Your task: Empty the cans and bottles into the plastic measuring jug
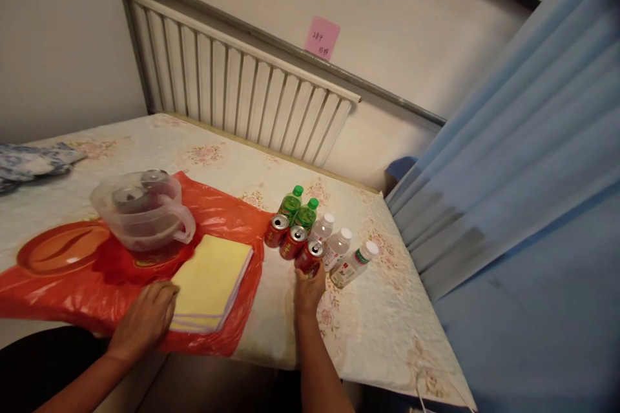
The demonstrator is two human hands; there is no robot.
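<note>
My right hand (310,290) grips the nearest red drink can (307,259), upright at the end of a row of red cans (293,242). Behind them stand two green-capped bottles (306,214), and white-capped bottles (338,248) stand beside and behind the held can. My left hand (148,313) is closed, its fingers curled against the near left edge of a folded yellow cloth (210,277); whatever may be inside it is hidden. Under the cloth lies a red plastic sheet (223,206). A clear plastic jug (140,219) on the sheet has metal-looking items inside.
An orange-red oval (62,248) shows on the left of the sheet. The table has a floral cover (378,329). Blue patterned fabric (36,163) lies far left. A white radiator (242,80) is behind, and a blue curtain (523,142) hangs at the right.
</note>
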